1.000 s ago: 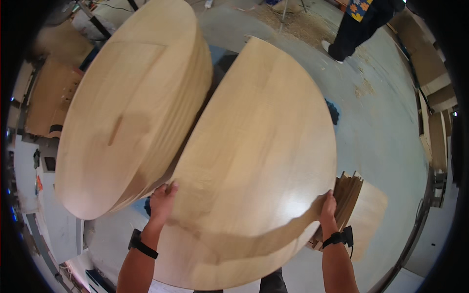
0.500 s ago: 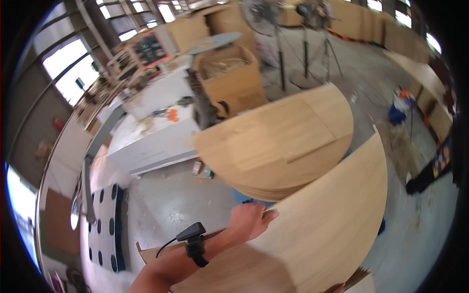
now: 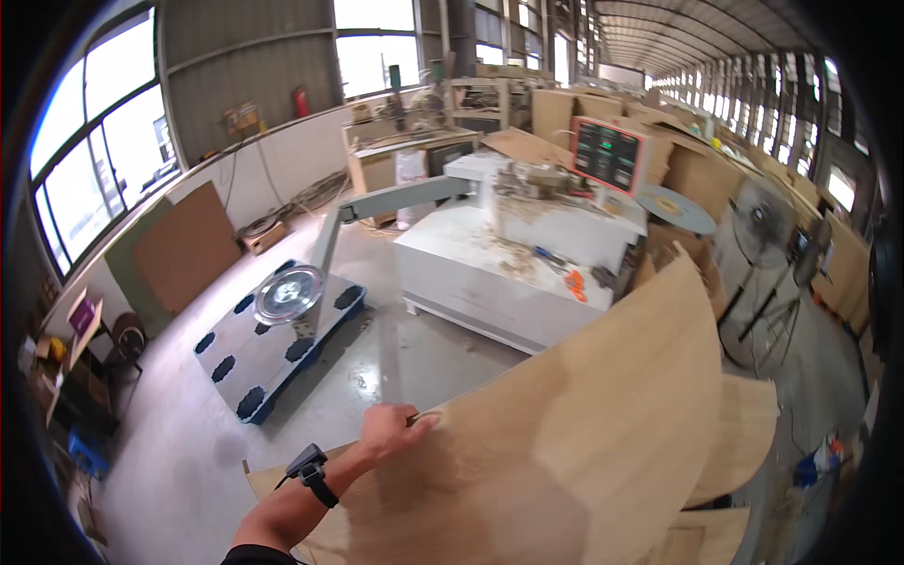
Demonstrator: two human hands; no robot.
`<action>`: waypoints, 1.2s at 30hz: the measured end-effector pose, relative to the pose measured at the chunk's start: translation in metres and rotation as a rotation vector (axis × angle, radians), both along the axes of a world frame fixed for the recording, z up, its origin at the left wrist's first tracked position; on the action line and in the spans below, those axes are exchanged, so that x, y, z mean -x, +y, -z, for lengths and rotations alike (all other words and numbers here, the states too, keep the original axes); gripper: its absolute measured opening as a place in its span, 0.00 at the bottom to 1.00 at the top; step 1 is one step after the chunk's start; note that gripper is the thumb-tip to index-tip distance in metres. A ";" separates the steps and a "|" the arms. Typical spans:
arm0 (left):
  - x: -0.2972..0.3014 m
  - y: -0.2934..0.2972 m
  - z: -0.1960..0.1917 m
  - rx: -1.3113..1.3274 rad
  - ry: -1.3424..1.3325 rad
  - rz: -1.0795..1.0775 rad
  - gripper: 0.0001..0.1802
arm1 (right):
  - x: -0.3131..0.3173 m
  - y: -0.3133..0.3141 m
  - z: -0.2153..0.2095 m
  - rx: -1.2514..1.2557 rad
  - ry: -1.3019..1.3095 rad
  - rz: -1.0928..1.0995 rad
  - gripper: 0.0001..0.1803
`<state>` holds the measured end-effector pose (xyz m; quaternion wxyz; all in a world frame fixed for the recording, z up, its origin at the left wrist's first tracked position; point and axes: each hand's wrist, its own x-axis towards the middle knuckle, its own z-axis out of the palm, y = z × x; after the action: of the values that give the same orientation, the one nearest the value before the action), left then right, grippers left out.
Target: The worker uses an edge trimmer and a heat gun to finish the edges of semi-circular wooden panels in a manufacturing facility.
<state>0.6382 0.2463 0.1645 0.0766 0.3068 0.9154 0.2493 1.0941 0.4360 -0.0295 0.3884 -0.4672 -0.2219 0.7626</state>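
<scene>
A large, thin wooden sheet with a curved edge spans the lower middle and right of the head view, one pointed corner rising toward the white machine. My left hand is closed on its long straight edge, thumb on the upper face and fingers curled over the rim. A black band with a small dark device circles that wrist. My right hand is out of sight. Beyond the sheet, at the lower right, other wooden panels show partly, the held sheet covering the rest of them.
A low pallet with dark round feet lies on the floor at left, under a grey arm bearing a round clear disc. The white machine has a control panel and orange-handled tool. Fans stand at right.
My view has swung left, toward the pallet and windows. The sheet has turned with me, its far corner now before the machine; the stacked half-round panels have slid to the lower right.
</scene>
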 end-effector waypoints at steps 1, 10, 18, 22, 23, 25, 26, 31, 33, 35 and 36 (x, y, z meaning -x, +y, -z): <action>0.042 -0.030 0.007 -0.010 0.019 -0.054 0.30 | 0.049 -0.002 -0.005 -0.011 0.020 -0.042 0.30; 0.323 -0.307 0.048 -0.039 -0.040 -0.611 0.30 | 0.463 -0.047 -0.015 -0.043 0.082 -0.359 0.29; 0.451 -0.433 0.104 -0.135 -0.155 -1.006 0.30 | 0.762 -0.104 -0.036 -0.126 -0.179 -0.442 0.22; 0.501 -0.475 0.127 -0.047 -0.096 -1.025 0.31 | 0.847 -0.136 -0.041 -0.129 -0.270 -0.513 0.22; 0.513 -0.489 0.137 0.024 -0.015 -1.040 0.32 | 0.856 -0.138 -0.032 -0.195 -0.360 -0.559 0.23; 0.547 -0.487 0.140 0.138 0.012 -1.030 0.32 | 0.871 -0.130 0.001 -0.327 -0.530 -0.608 0.25; 0.560 -0.480 0.140 0.192 0.029 -1.039 0.30 | 0.872 -0.133 0.012 -0.389 -0.610 -0.628 0.26; 0.610 -0.377 0.183 0.486 0.495 -0.849 0.35 | 0.866 -0.173 -0.012 -0.453 -0.486 -0.958 0.17; 0.613 -0.247 0.144 0.382 0.167 -0.730 0.39 | 0.851 -0.172 -0.030 -0.440 -0.551 -1.140 0.17; 0.604 -0.154 0.128 0.318 0.182 -0.621 0.38 | 0.834 -0.180 -0.045 -0.349 -0.436 -1.226 0.16; 0.595 -0.110 0.116 0.299 0.134 -0.588 0.39 | 0.824 -0.179 -0.047 -0.297 -0.345 -1.241 0.16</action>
<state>0.0436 0.1360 0.0485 -0.0149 0.0306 0.9941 0.1028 0.2704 0.2571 0.0174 -0.1039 -0.3097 -0.6117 0.7205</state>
